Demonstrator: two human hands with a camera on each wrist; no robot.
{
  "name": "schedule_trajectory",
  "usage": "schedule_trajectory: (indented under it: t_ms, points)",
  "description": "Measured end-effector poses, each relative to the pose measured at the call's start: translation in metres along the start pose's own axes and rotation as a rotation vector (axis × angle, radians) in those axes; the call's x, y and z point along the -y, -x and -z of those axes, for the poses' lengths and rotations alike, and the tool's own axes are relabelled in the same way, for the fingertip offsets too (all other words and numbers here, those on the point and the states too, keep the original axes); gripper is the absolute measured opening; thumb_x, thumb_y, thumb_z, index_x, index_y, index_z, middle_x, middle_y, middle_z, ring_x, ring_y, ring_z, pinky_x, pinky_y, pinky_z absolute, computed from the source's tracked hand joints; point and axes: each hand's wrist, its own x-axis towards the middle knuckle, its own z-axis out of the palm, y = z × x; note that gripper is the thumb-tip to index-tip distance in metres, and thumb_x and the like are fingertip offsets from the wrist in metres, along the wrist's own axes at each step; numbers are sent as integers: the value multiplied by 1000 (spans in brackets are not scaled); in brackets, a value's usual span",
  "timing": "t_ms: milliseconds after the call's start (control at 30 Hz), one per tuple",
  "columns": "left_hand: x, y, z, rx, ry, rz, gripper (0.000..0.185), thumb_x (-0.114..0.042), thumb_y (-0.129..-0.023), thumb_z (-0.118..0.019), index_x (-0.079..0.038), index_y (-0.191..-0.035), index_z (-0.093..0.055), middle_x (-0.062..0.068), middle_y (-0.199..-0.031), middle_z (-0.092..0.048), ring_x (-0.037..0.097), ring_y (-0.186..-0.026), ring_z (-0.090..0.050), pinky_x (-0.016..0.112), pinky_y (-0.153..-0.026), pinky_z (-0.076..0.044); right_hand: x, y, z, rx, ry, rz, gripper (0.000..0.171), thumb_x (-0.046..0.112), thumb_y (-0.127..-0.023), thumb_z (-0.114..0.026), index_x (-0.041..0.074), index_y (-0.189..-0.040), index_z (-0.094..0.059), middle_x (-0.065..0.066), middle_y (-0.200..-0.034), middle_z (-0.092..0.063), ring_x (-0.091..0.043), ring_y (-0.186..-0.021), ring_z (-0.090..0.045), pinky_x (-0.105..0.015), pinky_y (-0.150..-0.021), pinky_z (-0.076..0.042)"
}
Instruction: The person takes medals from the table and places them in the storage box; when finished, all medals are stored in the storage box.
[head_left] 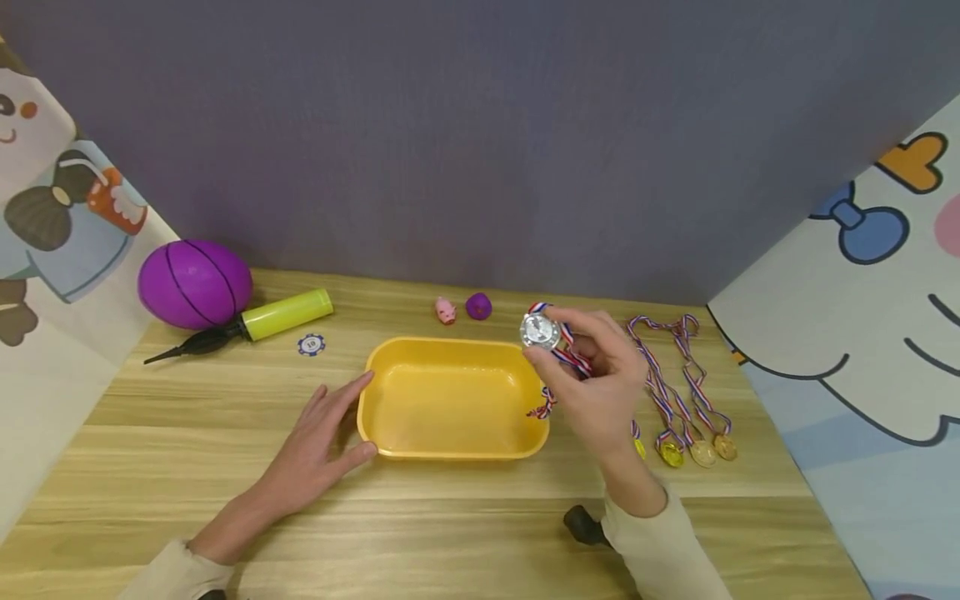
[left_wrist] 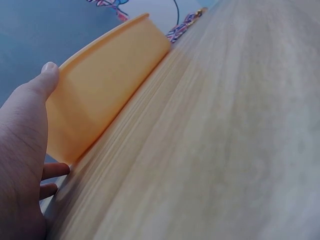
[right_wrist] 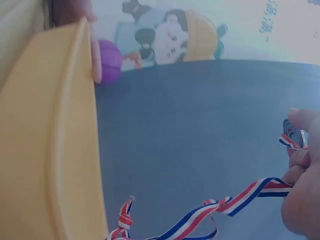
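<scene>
My right hand (head_left: 603, 387) pinches a silver medal (head_left: 539, 331) between thumb and fingers, above the right end of a yellow plastic tub (head_left: 453, 456). Its red, white and blue ribbon (right_wrist: 200, 212) runs through the hand and hangs down by the tub's right rim. In the right wrist view the silver medal (right_wrist: 292, 131) appears edge-on at the fingertips. At the tub's left end rests my left hand (head_left: 311, 458), fingers extended and thumb at the near corner. The left wrist view shows that thumb (left_wrist: 49, 75) against the tub's rim. Nothing lies on the tub's visible floor.
Several gold-coloured medals (head_left: 702, 453) with ribbons lie at right. Behind the tub sit a pink toy pig (head_left: 446, 311) and a small purple object (head_left: 478, 306). At left are a purple ball (head_left: 195, 285), a yellow-and-black hand pump (head_left: 287, 314) and a poker chip (head_left: 311, 344). A grey wall rises behind.
</scene>
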Motion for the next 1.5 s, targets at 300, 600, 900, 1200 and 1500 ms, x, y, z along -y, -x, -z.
schedule_trajectory:
  t_ms: [300, 600, 900, 1200, 1500]
  points:
    - [1, -2, 1, 4, -1, 0, 93, -40, -102, -79, -24, -178, -28, 14, -172, -48, 44, -156, -44, 57, -139, -7, -13, 26, -42, 144, -78, -123, 39, 17, -92, -94, -9, -115, -76, -5, -100, -72, -2, -63, -56, -13, -45, -41]
    - [1, -1, 2, 5, -9, 7, 93, -38, -102, -79, -25, -178, -28, 15, -172, -48, 45, -156, -44, 59, -139, -7, -28, 53, -70, 352, 14, -338, 40, -2, -84, -95, 7, -119, -79, -7, -94, -69, -6, -63, -47, -16, -51, -37]
    - [1, -1, 2, -2, -21, -7, 93, -38, -101, -80, -23, -178, -29, 15, -172, -48, 46, -156, -45, 54, -140, -8, -45, 67, -77, 547, 145, -446, 32, 14, -91, -94, 15, -120, -80, 4, -111, -80, -12, -75, -58, -20, -66, -50]
    - [1, 0, 1, -10, -26, -5, 95, -37, -100, -81, -23, -178, -28, 16, -171, -49, 47, -153, -47, 53, -140, -7, -51, 69, -76, 838, 235, -415, 31, 21, -94, -93, 15, -122, -80, 7, -102, -77, -3, -82, -62, -21, -75, -57]
    - [1, 0, 0, 4, -24, -4, 94, -41, -102, -79, -24, -178, -26, 15, -173, -47, 45, -155, -45, 56, -139, -8, -57, 68, -75, 993, 224, -488, 26, 11, -99, -86, 13, -125, -82, 7, -105, -77, -1, -77, -56, -18, -70, -51]
